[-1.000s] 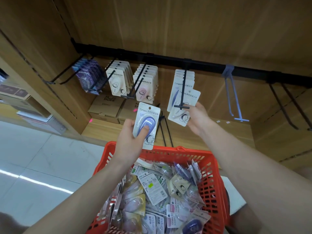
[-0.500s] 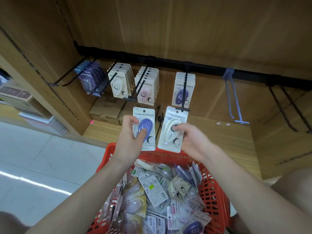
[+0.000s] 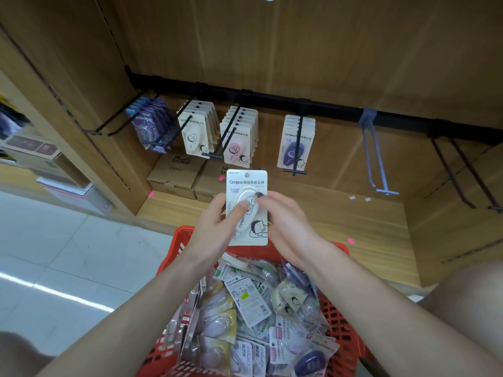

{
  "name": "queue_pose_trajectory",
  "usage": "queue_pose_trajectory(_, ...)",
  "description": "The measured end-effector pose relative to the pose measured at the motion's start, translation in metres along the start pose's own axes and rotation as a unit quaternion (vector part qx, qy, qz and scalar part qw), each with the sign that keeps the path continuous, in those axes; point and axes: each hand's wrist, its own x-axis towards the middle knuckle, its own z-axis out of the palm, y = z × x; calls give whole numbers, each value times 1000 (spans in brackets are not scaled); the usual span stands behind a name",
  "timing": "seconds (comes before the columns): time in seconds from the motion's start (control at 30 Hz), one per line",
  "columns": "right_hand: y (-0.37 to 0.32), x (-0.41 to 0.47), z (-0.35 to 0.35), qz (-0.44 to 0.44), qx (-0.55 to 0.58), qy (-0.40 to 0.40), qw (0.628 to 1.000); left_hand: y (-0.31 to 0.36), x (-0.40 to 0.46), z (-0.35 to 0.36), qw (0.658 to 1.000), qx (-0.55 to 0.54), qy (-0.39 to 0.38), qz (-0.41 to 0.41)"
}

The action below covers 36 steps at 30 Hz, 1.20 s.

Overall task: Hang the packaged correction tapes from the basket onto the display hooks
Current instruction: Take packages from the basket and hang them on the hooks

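Below your arms sits the red plastic lattice basket [image 3: 343,317], its grid walls open-weave, heaped with loose flat carded correction tape packs [image 3: 245,308] lying at all angles: glossy clear blisters over oval tape bodies in lilac, yellow, cream and dark purple, some face down with printed barcode backs

Above the basket's far rim you hold one cream card pack with a white oval correction tape [image 3: 247,207] upright, its round hang hole at the top. Your left hand [image 3: 215,227] grips its left edge, fingers behind the card and thumb pressed on the blister. Your right hand [image 3: 285,221] pinches the right edge, a fingertip on the blister

On the wood-grain back panel a black metal rail [image 3: 272,100] carries thin black wire display hooks [image 3: 296,148]. Four are loaded: a row of purple packs [image 3: 152,126], cream packs [image 3: 194,134], pink-tape packs [image 3: 238,140] and dark purple-tape packs [image 3: 296,142]. A grey-blue double wire hook [image 3: 375,159] hangs bare to the right. Brown cardboard boxes [image 3: 174,172] rest on the wooden shelf beneath
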Motion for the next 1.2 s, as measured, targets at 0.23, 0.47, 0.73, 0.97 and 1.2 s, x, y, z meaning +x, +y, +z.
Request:
queue_pose_trajectory(0.23, 1, 6, -15, -41, -121, 79, 989, 1, 5, -7, 1000, -26, 10, -12)
queue_pose_trajectory(0.47, -6, 11, -13, 9, -139, 12, 990, 3, 4, -15, 998, -57, -2, -31)
queue_pose_trajectory(0.73, -3, 6, -11, 47, -48, -74, 995, 1, 0, -29, 990, -118, -23, -80)
queue_pose_trajectory(0.97, 3, 6, -15, 77, 5, -59, 995, 2, -2, -40, 985, -132, -63, -85)
queue_pose_trajectory(1.2, 4, 4, -35, -25, -89, 81, 992, 9, 28, -102, 993, -54, 88, -62)
